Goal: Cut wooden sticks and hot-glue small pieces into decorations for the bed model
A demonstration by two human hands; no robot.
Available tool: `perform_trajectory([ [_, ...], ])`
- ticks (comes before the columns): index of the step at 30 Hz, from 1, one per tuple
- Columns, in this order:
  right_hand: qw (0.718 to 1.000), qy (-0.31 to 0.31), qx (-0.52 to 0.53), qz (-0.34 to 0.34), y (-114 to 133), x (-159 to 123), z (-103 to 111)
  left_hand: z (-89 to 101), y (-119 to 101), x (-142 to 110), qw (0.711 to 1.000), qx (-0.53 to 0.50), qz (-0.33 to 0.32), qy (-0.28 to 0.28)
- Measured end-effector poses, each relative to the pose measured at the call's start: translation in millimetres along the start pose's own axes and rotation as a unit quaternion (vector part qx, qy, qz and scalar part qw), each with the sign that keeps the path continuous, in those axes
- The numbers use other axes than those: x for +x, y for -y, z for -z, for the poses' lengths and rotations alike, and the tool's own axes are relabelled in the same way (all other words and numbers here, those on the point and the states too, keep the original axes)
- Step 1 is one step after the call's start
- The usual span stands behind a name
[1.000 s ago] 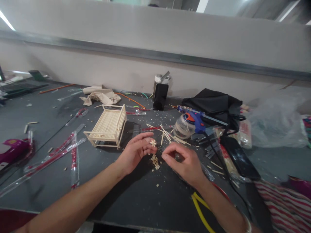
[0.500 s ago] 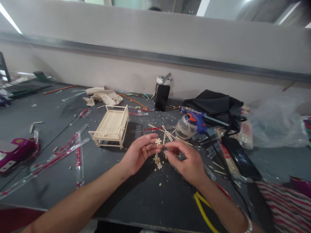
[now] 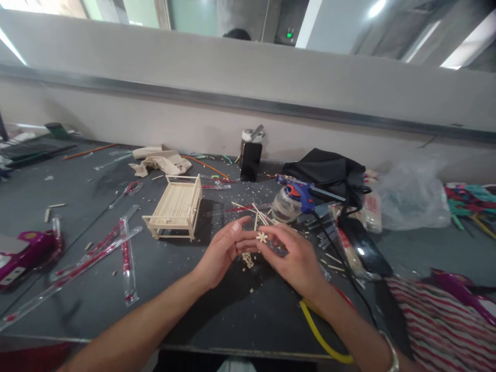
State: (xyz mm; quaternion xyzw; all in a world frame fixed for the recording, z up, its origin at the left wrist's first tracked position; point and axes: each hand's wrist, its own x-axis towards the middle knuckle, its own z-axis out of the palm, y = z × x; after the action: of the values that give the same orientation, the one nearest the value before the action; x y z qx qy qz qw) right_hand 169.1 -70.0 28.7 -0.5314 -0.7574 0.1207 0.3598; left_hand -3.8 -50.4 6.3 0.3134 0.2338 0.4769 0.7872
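Note:
A small star-shaped flower of pale wooden stick pieces (image 3: 262,237) is at the meeting fingertips of both hands. My right hand (image 3: 296,256) pinches it by its edge between thumb and forefinger. My left hand (image 3: 222,253) has its fingers stretched out, their tips touching or just behind the flower. Below the hands lies a small pile of cut stick bits (image 3: 247,260). Thin wooden sticks (image 3: 260,213) are scattered just beyond. A miniature bed built of sticks (image 3: 174,206) stands left of my left hand.
A blue hot glue gun (image 3: 300,194) rests on a clear jar (image 3: 284,206), its cord running forward. A phone (image 3: 251,161) leans upright at the back; another phone (image 3: 366,248) lies right. Plastic wrappers (image 3: 126,253), a purple tool (image 3: 29,253) and striped cloth (image 3: 430,320) surround the work.
The flower has gone from lying on my left fingertips to my right thumb and forefinger, which have closed on it. The camera view has shifted slightly up and right.

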Motion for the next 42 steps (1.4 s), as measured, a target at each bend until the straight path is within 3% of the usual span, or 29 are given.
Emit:
perform_trajectory([
  [2, 0.99, -0.012, 0.115, -0.084, 4, -2, 7, -3.1, -3, -2, 1.0, 0.001, 0.011, 0.009],
  [3, 0.971, -0.018, 0.193, -0.138, 6, -3, 11, -4.7, -5, -2, 1.0, 0.01, 0.018, 0.008],
  [6, 0.856, -0.025, 0.436, -0.275, 12, -8, 21, -9.8, -12, -6, 0.996, 0.083, 0.032, -0.029],
  [8, 0.774, -0.02, 0.544, -0.322, 16, -11, 25, -14.1, -17, -9, 0.988, 0.144, 0.025, -0.046],
  [10, 0.717, -0.012, 0.604, -0.348, 20, -16, 26, -19.9, -20, -14, 0.979, 0.196, 0.004, -0.047],
  [12, 0.683, -0.006, 0.634, -0.363, 23, -20, 25, -27.2, -21, -19, 0.969, 0.242, -0.024, -0.042],
  [14, 0.675, -0.002, 0.642, -0.362, 26, -24, 23, -35.1, -20, -23, 0.953, 0.294, -0.054, -0.039],
  [21, 0.705, -0.012, 0.624, -0.337, 36, -32, 16, -48.2, -9, -29, 0.891, 0.439, -0.103, -0.044],
  [25, 0.71, -0.017, 0.615, -0.342, 34, -34, 10, -49.2, -4, -29, 0.916, 0.394, -0.067, -0.033],
  [28, 0.687, -0.013, 0.634, -0.356, 31, -34, 6, -50.3, -5, -32, 0.934, 0.351, -0.054, -0.028],
  [32, 0.622, -0.007, 0.683, -0.383, 29, -32, 4, -46.8, -6, -38, 0.932, 0.352, -0.054, -0.062],
  [35, 0.588, -0.012, 0.705, -0.397, 28, -31, 4, -40.1, -4, -44, 0.946, 0.307, -0.052, -0.091],
  [38, 0.566, -0.017, 0.717, -0.405, 28, -31, 4, -31.9, -1, -48, 0.963, 0.237, -0.066, -0.115],
  [42, 0.568, -0.018, 0.717, -0.404, 30, -33, 4, -24.4, 6, -49, 0.956, 0.226, -0.073, -0.172],
])
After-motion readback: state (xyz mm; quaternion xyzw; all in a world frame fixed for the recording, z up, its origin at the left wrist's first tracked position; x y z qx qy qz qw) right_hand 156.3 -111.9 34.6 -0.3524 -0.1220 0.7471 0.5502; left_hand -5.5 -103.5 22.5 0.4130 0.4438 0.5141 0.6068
